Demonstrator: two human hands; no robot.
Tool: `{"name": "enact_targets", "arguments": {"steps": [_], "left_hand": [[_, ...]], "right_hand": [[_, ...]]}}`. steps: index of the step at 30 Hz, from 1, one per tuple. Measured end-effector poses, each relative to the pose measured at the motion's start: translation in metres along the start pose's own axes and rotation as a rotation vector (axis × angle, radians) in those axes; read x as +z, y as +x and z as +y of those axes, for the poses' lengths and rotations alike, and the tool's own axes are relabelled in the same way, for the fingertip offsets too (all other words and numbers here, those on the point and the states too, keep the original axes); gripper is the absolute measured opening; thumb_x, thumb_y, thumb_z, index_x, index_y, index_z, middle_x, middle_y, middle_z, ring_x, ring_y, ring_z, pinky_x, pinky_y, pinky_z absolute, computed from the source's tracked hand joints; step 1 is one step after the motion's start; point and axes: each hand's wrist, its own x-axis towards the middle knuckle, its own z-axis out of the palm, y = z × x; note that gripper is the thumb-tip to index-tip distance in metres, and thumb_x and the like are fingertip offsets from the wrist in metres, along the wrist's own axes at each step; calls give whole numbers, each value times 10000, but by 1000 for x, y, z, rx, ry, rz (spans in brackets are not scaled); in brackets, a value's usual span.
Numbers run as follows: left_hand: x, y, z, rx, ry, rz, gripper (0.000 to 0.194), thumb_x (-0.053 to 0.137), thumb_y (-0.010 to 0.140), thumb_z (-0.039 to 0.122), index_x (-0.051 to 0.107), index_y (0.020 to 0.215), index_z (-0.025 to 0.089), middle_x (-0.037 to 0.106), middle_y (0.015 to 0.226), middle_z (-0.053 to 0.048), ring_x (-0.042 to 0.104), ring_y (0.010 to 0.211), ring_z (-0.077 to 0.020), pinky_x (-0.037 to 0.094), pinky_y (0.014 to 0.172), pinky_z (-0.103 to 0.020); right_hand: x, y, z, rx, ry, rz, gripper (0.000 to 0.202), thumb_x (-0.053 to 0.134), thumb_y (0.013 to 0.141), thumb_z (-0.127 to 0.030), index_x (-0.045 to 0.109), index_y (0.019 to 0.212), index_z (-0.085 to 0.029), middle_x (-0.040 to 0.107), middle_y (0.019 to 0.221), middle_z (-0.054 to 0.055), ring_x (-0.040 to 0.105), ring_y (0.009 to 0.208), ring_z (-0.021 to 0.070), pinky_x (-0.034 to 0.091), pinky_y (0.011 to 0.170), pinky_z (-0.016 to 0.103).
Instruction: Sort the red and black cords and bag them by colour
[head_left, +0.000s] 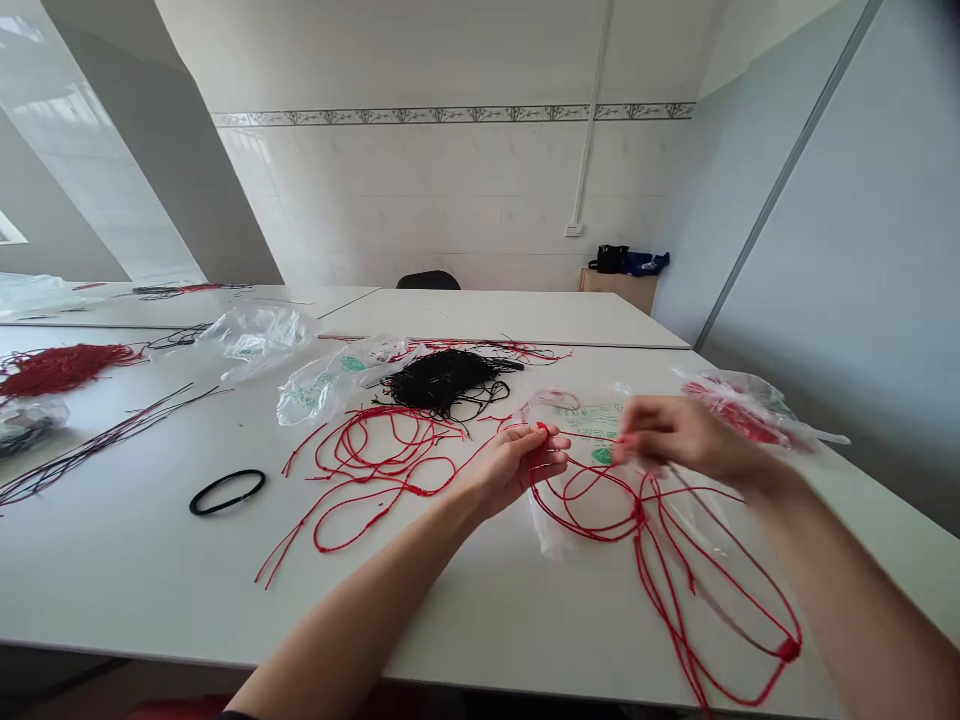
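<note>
My left hand [521,462] pinches a red cord [581,435] between thumb and index finger, the other fingers half curled. From there the cord runs to my right hand [664,432], whose fingers are closed on it and smeared by motion. Below both hands, a bundle of looped red cords [639,515] with knots lies on the table, some loops reaching the front edge. To the left of my left hand lie more coiled red cords [375,445] with knots and loose ends. A clear plastic bag [555,540] with green print is partly under the cords.
On the white table [225,590] lie a black hair tie [227,492], a black cord pile [442,380], a red cord pile [67,368], dark strands [97,440] and clear bags [322,385]. Another bag with red contents [750,410] lies right. A chair [428,280] stands behind.
</note>
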Motion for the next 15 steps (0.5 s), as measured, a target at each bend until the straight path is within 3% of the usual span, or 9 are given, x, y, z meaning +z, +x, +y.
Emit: {"name": "enact_targets", "arguments": {"steps": [2,5,11,15], "left_hand": [[2,-1,1,-33,61,-13,172,534,808,210,594,929,103,647,860,-86,623,766,-130,485,798,-287],[3,-1,1,-49,112,-12,197,538,809,227,604,950,107,658,830,-85,622,785,-132,487,791,-283],[5,-3,-1,-33,218,-93,244,561,795,295,639,884,81,643,929,-119,601,858,-138,456,844,-281],[4,-3,-3,-49,220,-129,276,564,793,318,633,915,79,638,935,-133,604,886,-157,440,870,-310]], "right_hand": [[21,15,5,-28,-134,-22,170,630,715,-336,609,761,-174,632,723,43,535,611,131,408,546,250],[36,24,15,-113,-230,19,178,558,776,-354,621,790,-187,633,772,35,560,731,155,433,661,276],[41,18,23,-281,-263,33,194,487,824,-306,654,867,-218,585,847,42,550,776,160,450,725,297],[43,15,22,-248,-291,50,196,459,832,-256,615,949,-235,586,869,29,547,803,152,443,733,291]]}}
